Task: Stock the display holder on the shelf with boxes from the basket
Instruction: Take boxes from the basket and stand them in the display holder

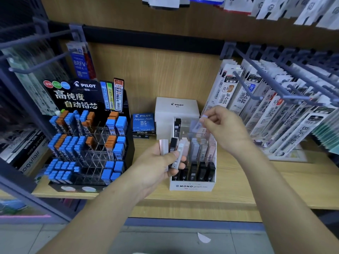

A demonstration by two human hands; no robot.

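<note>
On the light wooden shelf (pixel 238 180), the white cardboard display holder (pixel 191 186) marked MONO graph MG stands at centre, with its printed front facing the camera. Its front row holds black cases. The row behind holds pale grey-blue and pink cases, and one black case stands at the rear left.

The left hand (pixel 156 165) is just in front of the holder's left edge. Its fingers and thumb are curled round three items held upright in a fan: a slim pale pink box (pixel 163 146), a black box (pixel 173 144) and a white-grey box (pixel 178 154).

The right hand (pixel 223 125) is raised above the holder's rear compartments. Its thumb and fingertips pinch a slim translucent lavender box (pixel 198 125), which is tilted.

To the left stands a black Pilot display rack (pixel 86 136) filled with blue and orange cases. A white Pilot carton (pixel 176 109) sits behind the holder, with a blue box (pixel 143 122) beside it. White refill packs (pixel 256 107) hang on hooks at the right.
</note>
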